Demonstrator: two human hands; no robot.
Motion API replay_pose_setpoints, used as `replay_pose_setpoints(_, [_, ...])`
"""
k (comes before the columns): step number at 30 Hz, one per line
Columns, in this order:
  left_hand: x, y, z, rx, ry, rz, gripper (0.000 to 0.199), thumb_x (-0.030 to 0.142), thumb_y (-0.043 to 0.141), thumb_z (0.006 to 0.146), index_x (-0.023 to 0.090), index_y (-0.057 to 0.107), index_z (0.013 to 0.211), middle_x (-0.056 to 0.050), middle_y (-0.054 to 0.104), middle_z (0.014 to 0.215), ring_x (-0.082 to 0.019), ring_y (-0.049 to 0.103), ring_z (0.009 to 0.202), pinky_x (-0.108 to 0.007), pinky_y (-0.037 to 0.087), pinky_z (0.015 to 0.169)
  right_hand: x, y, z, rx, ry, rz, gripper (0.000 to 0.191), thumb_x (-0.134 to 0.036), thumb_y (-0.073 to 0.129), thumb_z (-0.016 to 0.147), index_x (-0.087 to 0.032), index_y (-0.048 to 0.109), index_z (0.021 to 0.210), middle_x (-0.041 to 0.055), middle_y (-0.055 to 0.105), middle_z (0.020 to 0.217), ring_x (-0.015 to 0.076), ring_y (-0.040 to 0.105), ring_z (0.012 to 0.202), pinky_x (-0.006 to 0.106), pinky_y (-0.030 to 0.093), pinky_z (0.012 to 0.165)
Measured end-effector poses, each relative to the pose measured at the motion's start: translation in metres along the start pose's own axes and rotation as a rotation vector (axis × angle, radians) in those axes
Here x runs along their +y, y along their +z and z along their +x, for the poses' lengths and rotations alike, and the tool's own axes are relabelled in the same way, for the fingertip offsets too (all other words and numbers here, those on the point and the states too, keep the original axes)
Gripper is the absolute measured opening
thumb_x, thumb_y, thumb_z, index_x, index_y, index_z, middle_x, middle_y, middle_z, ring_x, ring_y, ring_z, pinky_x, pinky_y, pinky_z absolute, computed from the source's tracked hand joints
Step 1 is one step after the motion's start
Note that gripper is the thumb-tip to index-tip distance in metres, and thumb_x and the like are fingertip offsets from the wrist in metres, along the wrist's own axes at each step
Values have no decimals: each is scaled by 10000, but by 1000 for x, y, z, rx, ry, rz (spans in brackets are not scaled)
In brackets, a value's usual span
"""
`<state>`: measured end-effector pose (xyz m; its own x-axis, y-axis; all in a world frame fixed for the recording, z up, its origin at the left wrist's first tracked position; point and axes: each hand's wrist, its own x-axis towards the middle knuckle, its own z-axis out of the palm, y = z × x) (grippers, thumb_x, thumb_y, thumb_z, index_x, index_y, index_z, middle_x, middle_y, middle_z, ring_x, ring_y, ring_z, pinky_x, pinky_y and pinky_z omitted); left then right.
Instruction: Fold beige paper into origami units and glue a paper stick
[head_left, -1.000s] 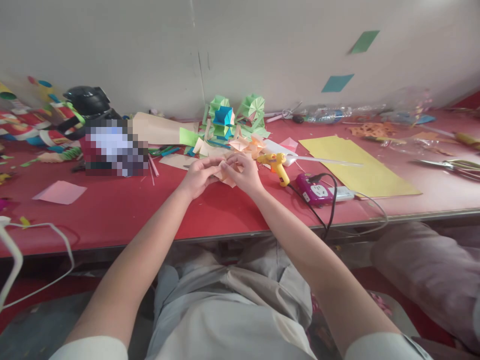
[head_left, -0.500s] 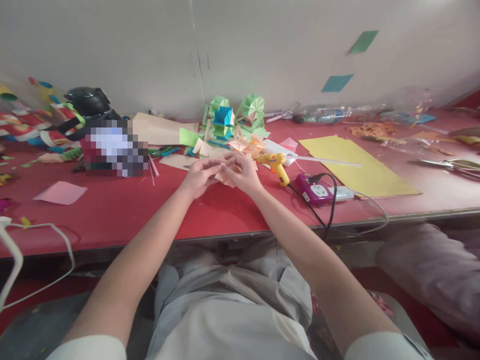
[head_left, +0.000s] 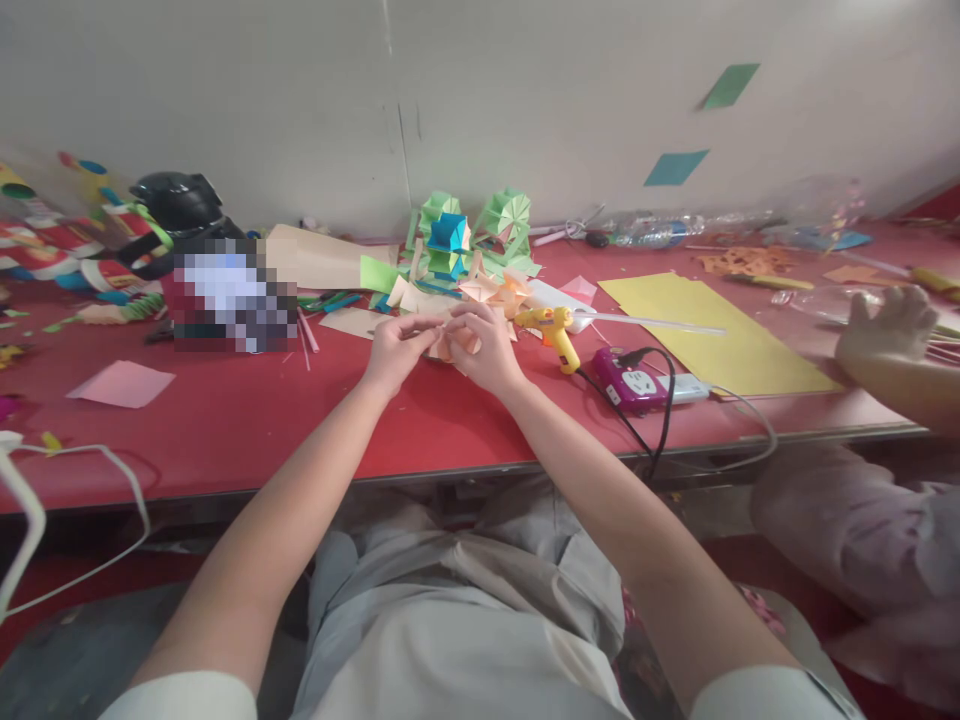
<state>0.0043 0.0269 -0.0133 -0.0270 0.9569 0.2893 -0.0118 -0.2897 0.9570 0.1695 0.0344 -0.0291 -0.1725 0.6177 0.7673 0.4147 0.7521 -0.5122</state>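
Note:
Over the red table, my left hand (head_left: pixel 396 355) and my right hand (head_left: pixel 484 350) meet around a piece of folded peach paper (head_left: pixel 444 347). Both hands have their fingertips pinched on it, and they cover much of its shape. Just behind lie more folded peach paper pieces (head_left: pixel 484 288). To the right of my right hand rests a yellow hot glue gun (head_left: pixel 556 333) with a long clear glue stick in its back. Green folded paper lanterns (head_left: pixel 506 215) and a blue folded paper piece (head_left: pixel 448 232) stand farther back.
A purple power strip (head_left: pixel 628 380) with black and white cables sits right of the glue gun. Beyond it lie yellow paper sheets (head_left: pixel 750 345). Another person's hand (head_left: pixel 885 330) reaches in at the right. Pink paper (head_left: pixel 122 385) and a white cable (head_left: pixel 135 490) are on the left.
My fingertips have shifted slightly apart, showing more of the peach paper between them. Another person's hand and forearm have come into view at the right, over where scissors lay.

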Motion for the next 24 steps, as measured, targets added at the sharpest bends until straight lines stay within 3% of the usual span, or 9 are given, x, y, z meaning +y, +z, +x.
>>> replay_pose_setpoints(8, [6,3,-1,45,-170,-175,293,303,851,589,144,769,820,-47,730,759,-191,677,724,-341,566,723,3,0,-1,-51,-8,-123,193,-138,606,833,-222,719,965,98,631,1162,274,583,1108,482,431,1013])
replay_pose_setpoints(15, [10,-1,3,94,-303,-338,206,180,809,599,160,728,788,-20,722,733,-152,695,699,-282,554,707,-6,-3,0,-80,-58,-263,214,-203,602,913,-263,783,1010,86,648,1206,285,546,1138,479,437,1000])
replay_pose_setpoints(24, [18,-9,7,154,-279,-423,150,123,752,660,166,707,796,-18,738,784,-144,712,754,-267,568,750,-10,-4,1,-63,-44,-264,233,-373,589,971,-291,805,1003,86,641,1229,283,541,1147,483,445,1000])
